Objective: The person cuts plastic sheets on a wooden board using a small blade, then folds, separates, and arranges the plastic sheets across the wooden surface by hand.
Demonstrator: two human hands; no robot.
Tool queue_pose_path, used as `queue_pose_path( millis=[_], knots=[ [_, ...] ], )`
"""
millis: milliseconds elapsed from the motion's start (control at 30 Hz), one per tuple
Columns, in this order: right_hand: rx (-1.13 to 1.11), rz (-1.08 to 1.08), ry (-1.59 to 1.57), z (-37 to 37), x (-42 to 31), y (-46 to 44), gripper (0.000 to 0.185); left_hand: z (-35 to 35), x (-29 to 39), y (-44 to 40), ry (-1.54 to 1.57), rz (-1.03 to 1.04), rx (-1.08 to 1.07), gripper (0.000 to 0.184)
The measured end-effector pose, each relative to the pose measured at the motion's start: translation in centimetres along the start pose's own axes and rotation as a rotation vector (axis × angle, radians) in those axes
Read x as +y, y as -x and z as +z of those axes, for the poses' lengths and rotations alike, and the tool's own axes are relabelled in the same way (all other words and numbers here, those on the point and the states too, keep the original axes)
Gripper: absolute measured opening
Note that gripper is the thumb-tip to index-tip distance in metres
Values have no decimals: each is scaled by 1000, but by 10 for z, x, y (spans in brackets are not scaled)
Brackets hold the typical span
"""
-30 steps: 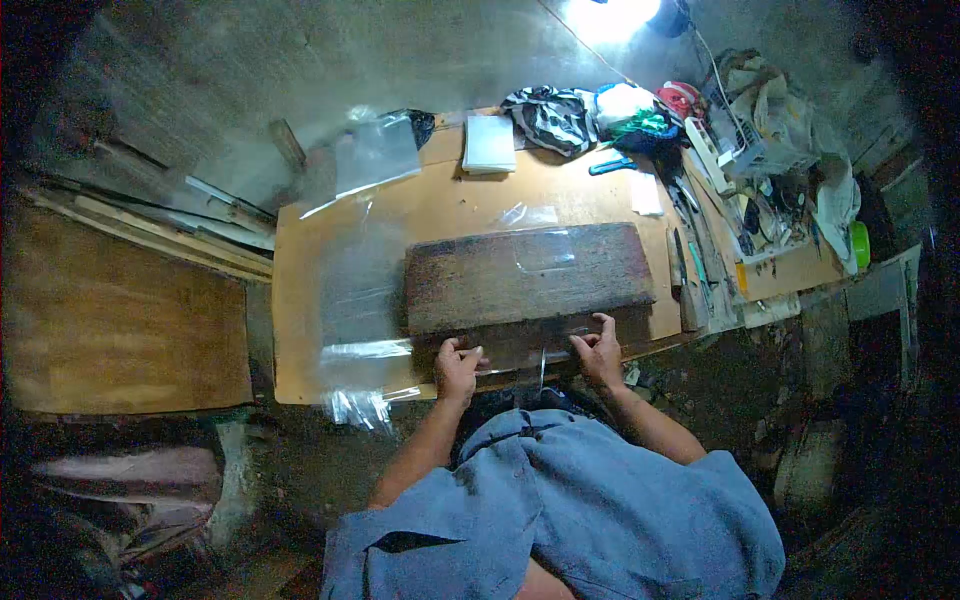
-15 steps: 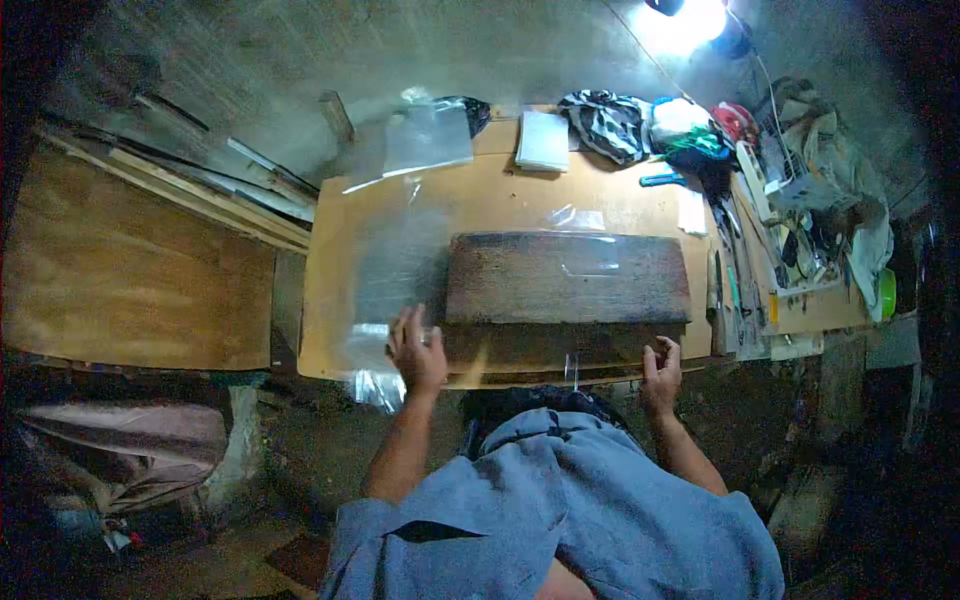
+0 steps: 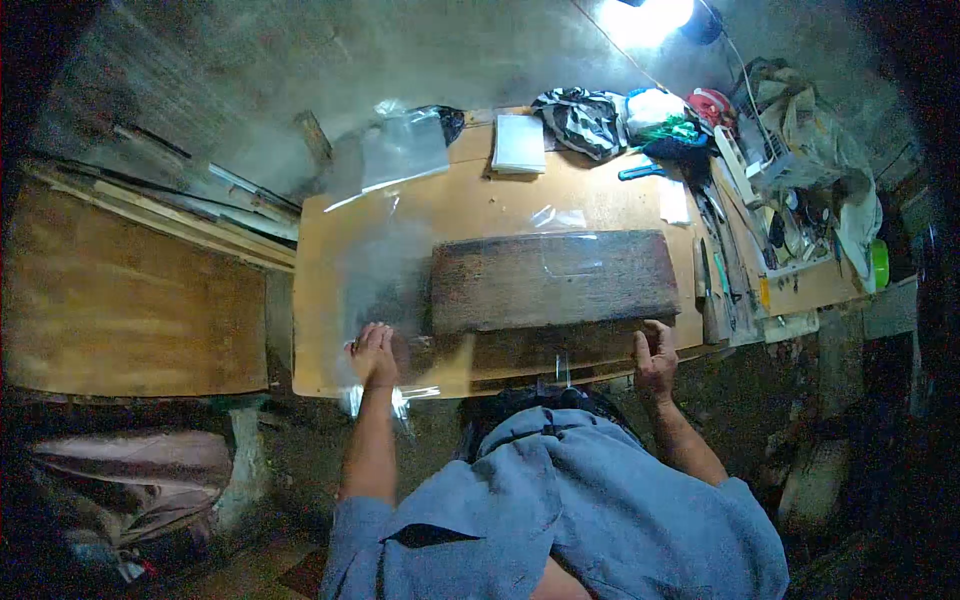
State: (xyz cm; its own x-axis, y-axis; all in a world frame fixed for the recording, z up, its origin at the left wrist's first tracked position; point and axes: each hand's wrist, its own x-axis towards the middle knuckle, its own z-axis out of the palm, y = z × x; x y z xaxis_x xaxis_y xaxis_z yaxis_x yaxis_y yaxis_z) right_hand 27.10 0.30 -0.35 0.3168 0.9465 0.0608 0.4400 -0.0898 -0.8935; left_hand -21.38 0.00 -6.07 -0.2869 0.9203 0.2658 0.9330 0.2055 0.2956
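A dark wooden board (image 3: pixel 555 282) lies on the wooden table (image 3: pixel 470 210). Left of it, a stack of clear plastic film (image 3: pixel 385 285) reaches down to the front edge. My left hand (image 3: pixel 372 350) is on the near end of this film, its fingers together; whether it grips a sheet is too small to tell. Close to the board's near right corner is my right hand (image 3: pixel 655 362), thumb and fingers apart, holding nothing visible. A small clear plastic strip (image 3: pixel 562 368) hangs at the table's front edge between my hands.
At the back are a plastic sheet stack (image 3: pixel 405 155), a white pad (image 3: pixel 518 143), a striped bag (image 3: pixel 582 122) and a blue-handled tool (image 3: pixel 642 172). Knives (image 3: pixel 704 268) and a cluttered tray (image 3: pixel 800 262) lie right. Another wooden panel (image 3: pixel 135 290) stands left.
My left hand has moved left from the board's near edge onto the plastic film, and its fingers have come together. My right hand has shifted right along the board's edge. The camera view has shifted.
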Motion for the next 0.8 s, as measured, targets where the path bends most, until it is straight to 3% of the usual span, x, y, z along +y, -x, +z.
queue_pose_path(
  millis=[167, 267, 333, 400, 467, 600, 667, 800],
  knots=[
    [36, -43, 47, 1, -13, -1, 23, 3, -2, -11, -79, -45, -77, 18],
    [12, 27, -10, 0, -6, -4, 23, -4, 5, -15, -34, -69, 65, 35],
    [7, 32, -47, 1, -1, -3, 23, -10, 9, -20, -187, -250, 115, 53],
    [20, -35, 49, 0, -2, -3, 23, -13, 3, -24, -141, -332, 20, 62],
    [11, -16, 55, 2, -1, -2, 23, -9, -8, -27, -40, -340, -71, 56],
    [-6, -20, 68, 2, -8, -1, 23, 2, -22, -29, 94, -306, -27, 45],
    [-10, -14, 43, 4, -15, -1, 22, 12, -30, -30, 109, -247, 117, 26],
    [-2, -100, 66, 6, -3, -5, 20, -4, -7, -34, -47, -178, 215, 17]
  ],
)
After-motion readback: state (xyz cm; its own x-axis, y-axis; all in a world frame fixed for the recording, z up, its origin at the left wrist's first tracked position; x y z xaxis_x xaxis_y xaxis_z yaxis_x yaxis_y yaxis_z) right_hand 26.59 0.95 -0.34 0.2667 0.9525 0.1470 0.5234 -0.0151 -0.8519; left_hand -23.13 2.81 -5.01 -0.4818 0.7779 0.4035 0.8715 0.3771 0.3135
